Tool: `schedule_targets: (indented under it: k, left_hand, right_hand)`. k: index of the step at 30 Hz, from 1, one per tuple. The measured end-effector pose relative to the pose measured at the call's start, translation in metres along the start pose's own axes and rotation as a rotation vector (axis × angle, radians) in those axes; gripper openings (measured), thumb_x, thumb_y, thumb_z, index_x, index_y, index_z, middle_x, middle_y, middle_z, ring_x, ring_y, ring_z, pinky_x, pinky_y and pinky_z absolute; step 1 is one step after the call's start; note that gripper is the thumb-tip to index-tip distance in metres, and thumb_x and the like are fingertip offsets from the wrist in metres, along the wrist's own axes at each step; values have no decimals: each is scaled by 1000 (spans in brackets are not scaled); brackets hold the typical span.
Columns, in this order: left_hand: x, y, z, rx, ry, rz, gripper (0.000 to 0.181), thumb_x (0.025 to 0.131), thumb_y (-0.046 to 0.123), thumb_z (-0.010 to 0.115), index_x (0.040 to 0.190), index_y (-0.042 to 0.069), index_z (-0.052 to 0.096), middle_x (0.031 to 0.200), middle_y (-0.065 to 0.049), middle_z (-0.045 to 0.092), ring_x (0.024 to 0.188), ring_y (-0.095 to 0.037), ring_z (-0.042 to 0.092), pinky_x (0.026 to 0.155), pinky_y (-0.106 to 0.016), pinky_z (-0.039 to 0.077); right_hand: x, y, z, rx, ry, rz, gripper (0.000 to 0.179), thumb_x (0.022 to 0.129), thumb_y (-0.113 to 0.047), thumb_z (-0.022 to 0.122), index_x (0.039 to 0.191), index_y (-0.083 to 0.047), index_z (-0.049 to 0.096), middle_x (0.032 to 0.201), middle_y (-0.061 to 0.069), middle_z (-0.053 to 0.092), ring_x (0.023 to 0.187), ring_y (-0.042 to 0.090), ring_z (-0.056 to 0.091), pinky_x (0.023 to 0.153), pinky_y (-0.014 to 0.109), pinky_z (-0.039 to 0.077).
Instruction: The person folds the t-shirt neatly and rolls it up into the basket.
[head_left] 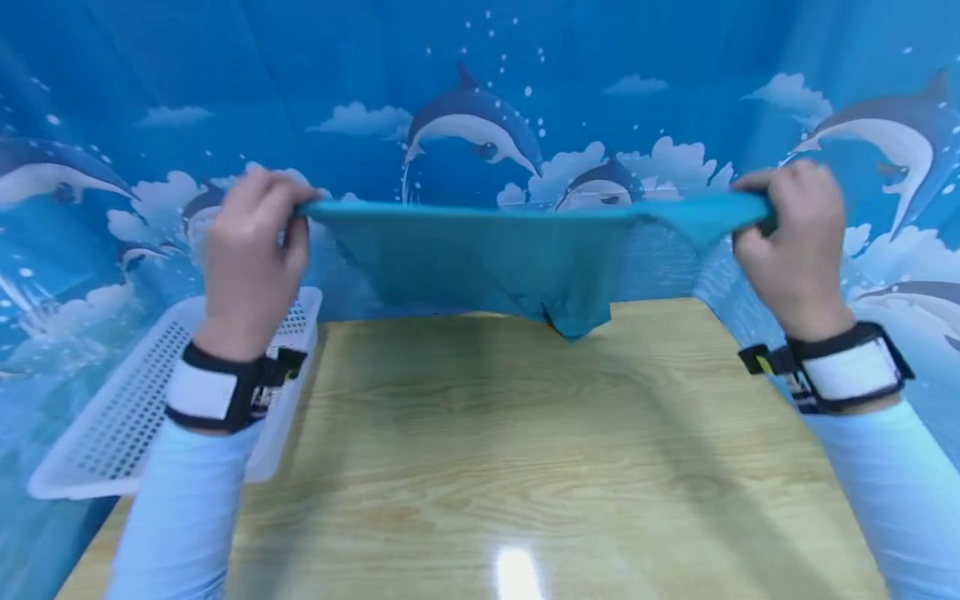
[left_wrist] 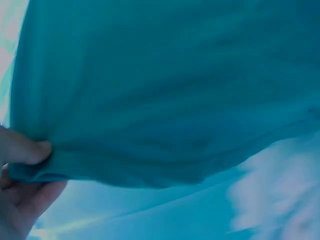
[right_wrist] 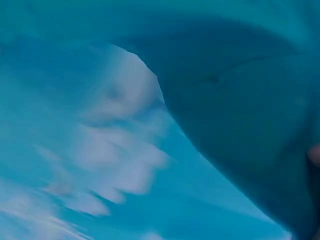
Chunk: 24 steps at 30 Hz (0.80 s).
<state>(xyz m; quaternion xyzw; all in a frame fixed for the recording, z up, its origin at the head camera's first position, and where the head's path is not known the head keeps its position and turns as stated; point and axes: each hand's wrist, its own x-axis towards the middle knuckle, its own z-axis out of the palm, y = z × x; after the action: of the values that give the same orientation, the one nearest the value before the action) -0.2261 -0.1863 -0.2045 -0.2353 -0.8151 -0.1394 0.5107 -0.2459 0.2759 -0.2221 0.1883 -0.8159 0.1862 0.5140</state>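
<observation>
A teal cloth (head_left: 480,258) with a stitched seam is stretched out between both hands above the table, its top edge nearly straight and its lower part hanging down. My left hand (head_left: 251,250) pinches one top corner, the thumb on one face and the fingers behind, as the left wrist view also shows. At the opposite end my right hand (head_left: 802,237) grips the other corner, where a flap of the fabric folds over. In the right wrist view only a fingertip (right_wrist: 314,154) appears at the edge of the fabric (right_wrist: 240,110).
A white perforated plastic basket (head_left: 153,392) stands at the left, partly behind the left forearm. Below the cloth lies a wood-grain table (head_left: 465,433). A blue curtain (head_left: 315,67) printed with dolphins and clouds encloses the back and sides.
</observation>
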Motion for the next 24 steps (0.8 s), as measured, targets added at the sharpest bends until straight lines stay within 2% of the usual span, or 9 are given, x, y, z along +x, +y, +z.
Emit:
schedule_targets:
  k: [2, 4, 7, 10, 12, 16, 18, 21, 24]
  left_hand:
    - [-44, -1, 11, -38, -135, 42, 18, 81, -14, 57, 95, -6, 65, 94, -20, 62, 85, -31, 60, 72, -40, 53]
    - [-92, -2, 26, -85, -300, 45, 24, 73, -17, 61, 93, -4, 65, 91, -15, 61, 81, -28, 59, 66, -37, 52]
    - [-160, 1, 46, -112, -597, -18, 28, 70, -12, 68, 92, 3, 67, 88, -6, 60, 78, -20, 59, 62, -33, 50]
    - [-206, 9, 57, -136, -864, -131, 27, 72, -7, 68, 94, 8, 68, 90, 0, 61, 83, -17, 60, 66, -32, 51]
    - [-224, 14, 61, -158, -971, -205, 25, 75, -4, 67, 96, 12, 68, 93, 2, 63, 88, -17, 62, 71, -33, 52]
    - [-239, 17, 59, -197, -1002, -281, 25, 79, -2, 63, 97, 15, 67, 94, 4, 65, 90, -15, 63, 74, -34, 53]
    - [-240, 17, 56, -195, -989, -267, 24, 80, -1, 62, 96, 17, 67, 93, 5, 65, 89, -14, 63, 72, -32, 52]
    - [-241, 16, 50, -191, -983, -231, 21, 79, 0, 63, 89, 18, 64, 88, 6, 63, 84, -12, 61, 67, -29, 51]
    - [-242, 16, 45, -193, -977, -186, 20, 76, 0, 65, 83, 19, 62, 84, 6, 61, 80, -12, 60, 64, -27, 49]
  right_hand:
    - [-46, 5, 7, 38, -183, -53, 29, 70, 8, 51, 97, 8, 63, 85, 21, 59, 76, 28, 46, 76, 32, 33]
    - [-98, 9, 19, 79, -393, -63, 28, 70, 6, 61, 98, 3, 63, 89, 17, 63, 80, 27, 54, 75, 38, 42]
    - [-169, 10, 37, 106, -674, -35, 29, 73, -3, 70, 101, -5, 64, 96, 9, 66, 90, 26, 61, 78, 45, 50]
    - [-214, 4, 48, 123, -863, 31, 25, 77, -10, 69, 101, -13, 66, 97, 0, 67, 87, 17, 63, 75, 38, 52]
    - [-229, -2, 51, 131, -921, 75, 21, 80, -13, 68, 99, -20, 65, 92, -8, 66, 78, 8, 59, 67, 30, 50]
    - [-233, -13, 50, 144, -969, 140, 11, 83, -20, 66, 87, -29, 60, 76, -17, 54, 63, -1, 42, 55, 20, 37]
    - [-231, -17, 49, 147, -1005, 164, 13, 85, -27, 65, 77, -28, 55, 66, -18, 44, 58, -2, 37, 52, 19, 33]
    - [-229, -23, 46, 155, -1085, 216, 35, 89, -45, 60, 64, -27, 44, 58, -16, 31, 52, -2, 33, 49, 18, 29]
    - [-226, -29, 43, 163, -1164, 272, 44, 88, -55, 56, 60, -24, 45, 56, -15, 32, 50, 0, 33, 48, 19, 30]
